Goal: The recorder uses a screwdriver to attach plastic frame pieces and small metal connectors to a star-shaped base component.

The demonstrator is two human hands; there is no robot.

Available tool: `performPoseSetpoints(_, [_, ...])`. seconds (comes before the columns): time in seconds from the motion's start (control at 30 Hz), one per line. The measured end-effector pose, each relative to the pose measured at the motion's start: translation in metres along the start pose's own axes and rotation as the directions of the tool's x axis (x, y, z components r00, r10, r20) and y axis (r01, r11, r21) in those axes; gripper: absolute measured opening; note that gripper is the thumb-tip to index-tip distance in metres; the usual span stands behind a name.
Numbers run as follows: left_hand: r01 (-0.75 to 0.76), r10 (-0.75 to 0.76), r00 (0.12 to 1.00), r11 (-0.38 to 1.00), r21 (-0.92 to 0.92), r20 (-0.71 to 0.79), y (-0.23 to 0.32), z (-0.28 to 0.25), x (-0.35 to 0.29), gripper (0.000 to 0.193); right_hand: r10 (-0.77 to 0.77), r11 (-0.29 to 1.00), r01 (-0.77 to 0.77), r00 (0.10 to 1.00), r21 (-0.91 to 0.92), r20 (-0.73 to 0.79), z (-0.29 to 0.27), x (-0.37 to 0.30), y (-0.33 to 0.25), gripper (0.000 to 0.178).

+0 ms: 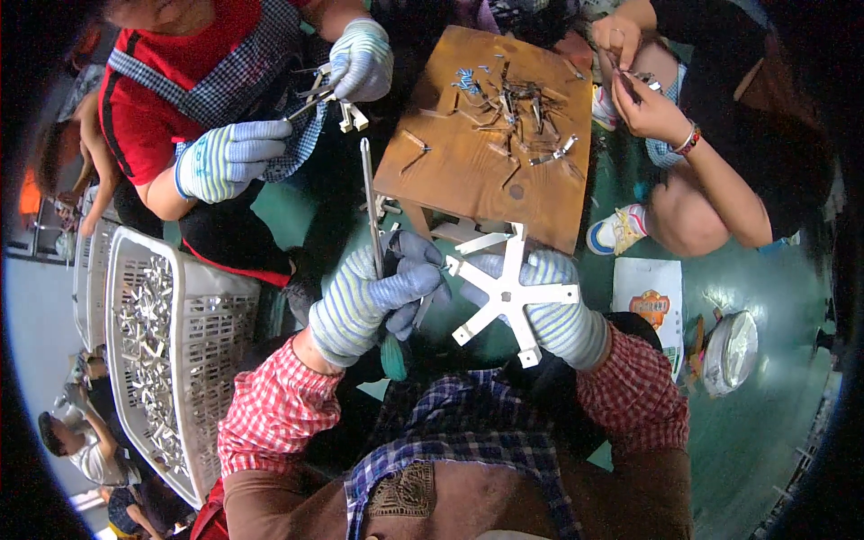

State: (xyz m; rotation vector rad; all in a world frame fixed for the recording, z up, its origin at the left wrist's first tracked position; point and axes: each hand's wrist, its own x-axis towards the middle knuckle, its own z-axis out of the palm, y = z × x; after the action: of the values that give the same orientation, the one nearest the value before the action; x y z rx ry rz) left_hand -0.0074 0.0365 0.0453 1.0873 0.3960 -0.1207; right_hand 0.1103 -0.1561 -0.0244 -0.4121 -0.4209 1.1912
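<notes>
My left hand (373, 292), in a striped knit glove, is closed around a long thin metal rod (370, 198) that points away from me. Below that hand hangs a dark green piece (392, 358); I cannot tell whether it is the rod's handle. My left fingertips meet one arm of a white five-armed star-shaped bracket (506, 293), and any small part between them is too small to make out. From behind and the right, my gloved right hand (565, 310) grips this bracket. A loose-looking white strip (482, 243) sits beside its upper arm, partly hidden.
A wooden table (432, 175) ahead carries a pile of small metal parts (513, 108). White parts fill a plastic basket (184, 360) at left. Two people work across from me, one gloved hand (229, 162) at left. A printed sheet (650, 297) and a round wrapped object (731, 353) lie right.
</notes>
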Motion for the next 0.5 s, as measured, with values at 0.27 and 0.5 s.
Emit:
performPoseSetpoints(0.27, [0.052, -0.051, 0.999, 0.996, 0.077, -0.018, -0.001, 0.004, 0.004, 0.018, 0.031, -0.54, -0.029, 0.998, -0.841, -0.055, -0.001, -0.014, -0.018, 0.034])
performPoseSetpoints(0.5, [0.104, -0.104, 0.994, 0.994, -0.02, 0.016, -0.012, 0.003, 0.007, 0.02, -0.145, -0.757, 0.08, 0.947, -0.648, 0.286, 0.024, -0.01, -0.029, 0.011])
